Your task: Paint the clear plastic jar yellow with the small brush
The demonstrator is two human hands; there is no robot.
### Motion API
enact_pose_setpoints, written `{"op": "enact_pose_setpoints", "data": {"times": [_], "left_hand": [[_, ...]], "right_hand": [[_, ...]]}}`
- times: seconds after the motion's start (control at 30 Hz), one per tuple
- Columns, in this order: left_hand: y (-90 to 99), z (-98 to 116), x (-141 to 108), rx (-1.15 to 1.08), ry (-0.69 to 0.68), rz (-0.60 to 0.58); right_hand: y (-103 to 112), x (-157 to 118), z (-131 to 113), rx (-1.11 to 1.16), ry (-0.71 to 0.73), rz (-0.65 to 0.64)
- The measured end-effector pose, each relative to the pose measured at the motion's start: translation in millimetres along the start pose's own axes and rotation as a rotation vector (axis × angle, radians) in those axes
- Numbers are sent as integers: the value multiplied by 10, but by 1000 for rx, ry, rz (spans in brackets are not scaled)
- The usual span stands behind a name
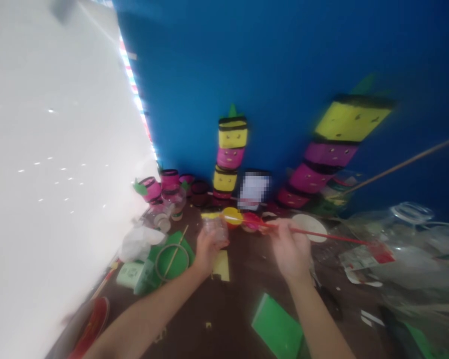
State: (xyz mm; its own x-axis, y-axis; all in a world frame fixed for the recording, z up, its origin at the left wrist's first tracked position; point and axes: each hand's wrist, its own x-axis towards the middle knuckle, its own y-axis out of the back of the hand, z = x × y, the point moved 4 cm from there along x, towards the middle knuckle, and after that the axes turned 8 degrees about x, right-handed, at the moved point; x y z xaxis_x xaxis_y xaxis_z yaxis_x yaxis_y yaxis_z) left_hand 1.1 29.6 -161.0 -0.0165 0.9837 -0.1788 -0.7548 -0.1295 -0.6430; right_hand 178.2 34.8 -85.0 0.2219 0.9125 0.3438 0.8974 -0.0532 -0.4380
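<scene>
My left hand (206, 251) is closed around a small clear plastic cup (216, 230), with yellow along its upper edge. In my right hand (292, 251) is a thin red-handled paintbrush (333, 236), held almost level, its tip pointing left toward the cup. The brush tip overlaps a yellow paint pot (234, 215) in view; whether it touches the paint I cannot tell. Just right of that pot sits a pink paint pot (251, 222), partly behind the brush. Beneath my left hand lies a piece of pale yellow paper (221, 266).
Stacked yellow and pink face-painted cups (230, 157) stand at the blue wall (284, 60), with a larger stack (322, 154) to the right. Green paper (277, 325), a tape ring (172, 263), a white lid (310, 228) and clear plastic containers (407, 249) lie about the dark table (239, 309).
</scene>
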Motion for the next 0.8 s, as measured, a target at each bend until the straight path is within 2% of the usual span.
{"op": "enact_pose_setpoints", "data": {"times": [0.23,0.43,0.67,0.73,0.8], "left_hand": [[-9,21,-14,-39,13,9],[-2,15,-15,-19,30,0],[18,9,-2,-38,30,10],[22,15,0,-50,18,21],[21,21,0,-53,11,28]], "right_hand": [[80,31,21,-11,10,83],[41,13,57,-43,-18,42],[164,53,35,-78,35,171],[173,45,-7,-156,44,212],[146,19,-41,-326,54,211]]}}
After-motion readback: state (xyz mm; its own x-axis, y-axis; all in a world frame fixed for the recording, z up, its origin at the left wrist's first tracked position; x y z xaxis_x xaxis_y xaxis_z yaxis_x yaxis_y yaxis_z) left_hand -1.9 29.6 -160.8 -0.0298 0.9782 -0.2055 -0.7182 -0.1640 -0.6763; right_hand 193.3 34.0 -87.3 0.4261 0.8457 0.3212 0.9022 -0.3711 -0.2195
